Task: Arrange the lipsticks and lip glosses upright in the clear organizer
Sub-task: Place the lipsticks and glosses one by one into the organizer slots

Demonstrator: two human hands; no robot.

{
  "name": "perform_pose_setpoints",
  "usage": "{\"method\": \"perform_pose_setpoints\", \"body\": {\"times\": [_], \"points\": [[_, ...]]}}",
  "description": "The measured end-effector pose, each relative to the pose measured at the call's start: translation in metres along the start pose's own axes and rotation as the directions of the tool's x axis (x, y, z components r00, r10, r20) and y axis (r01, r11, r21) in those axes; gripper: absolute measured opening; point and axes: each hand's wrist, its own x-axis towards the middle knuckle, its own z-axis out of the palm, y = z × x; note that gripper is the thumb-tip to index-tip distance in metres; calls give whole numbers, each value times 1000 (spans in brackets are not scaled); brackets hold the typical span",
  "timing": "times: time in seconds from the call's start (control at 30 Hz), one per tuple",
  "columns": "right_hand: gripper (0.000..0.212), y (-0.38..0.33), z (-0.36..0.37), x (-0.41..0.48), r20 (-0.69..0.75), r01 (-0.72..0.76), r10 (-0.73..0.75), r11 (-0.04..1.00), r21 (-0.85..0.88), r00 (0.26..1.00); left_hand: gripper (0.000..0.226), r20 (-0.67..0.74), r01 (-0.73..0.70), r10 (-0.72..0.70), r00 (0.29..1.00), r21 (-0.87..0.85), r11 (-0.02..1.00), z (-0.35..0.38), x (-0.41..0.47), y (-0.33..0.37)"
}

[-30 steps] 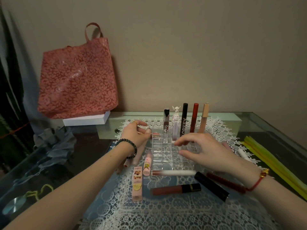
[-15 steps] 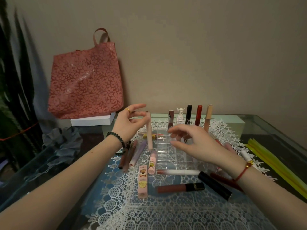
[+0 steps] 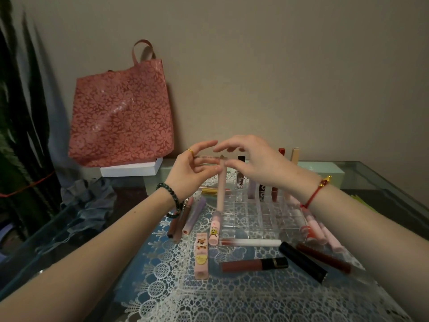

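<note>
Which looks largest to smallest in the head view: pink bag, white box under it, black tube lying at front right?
1. pink bag
2. white box
3. black tube
The tube lies nearer the camera, so ranks two and three are unsure.

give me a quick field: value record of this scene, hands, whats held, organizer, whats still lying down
left hand: raised, fingers pinching top of pale pink tube
right hand: raised beside it, fingers spread, holding nothing visible
pale pink tube: upright, above organizer's left edge
clear organizer: on lace mat, a few tubes standing in back row
lying flat: brown gloss, white-capped gloss, black tube
</note>
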Motion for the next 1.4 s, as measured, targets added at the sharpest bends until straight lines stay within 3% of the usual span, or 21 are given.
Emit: {"method": "perform_pose_setpoints", "body": {"times": [0.13,0.43,0.7,0.83,1.4], "points": [[21,1,-6,6,82,32,-30,999,-20,996,50,38,7,-7,999,-7,1000,-1,4,-1],[16,1,-14,19,111,78,-69,994,-75,991,38,77,22,-20,997,-34,999,-1,10,-8],[17,7,-18,36,-45,-6,0,990,-143,999,21,-8,1,2,1000,383,924,7,18,-29],[17,13,-16,40,-51,-44,37,988,-150,998,19,-62,27,-2,998,402,915,14,28,-35],[19,32,2,41,66,-110,122,981,-163,990,17,-23,109,-110,994,438,892,17,28,-59]]}}
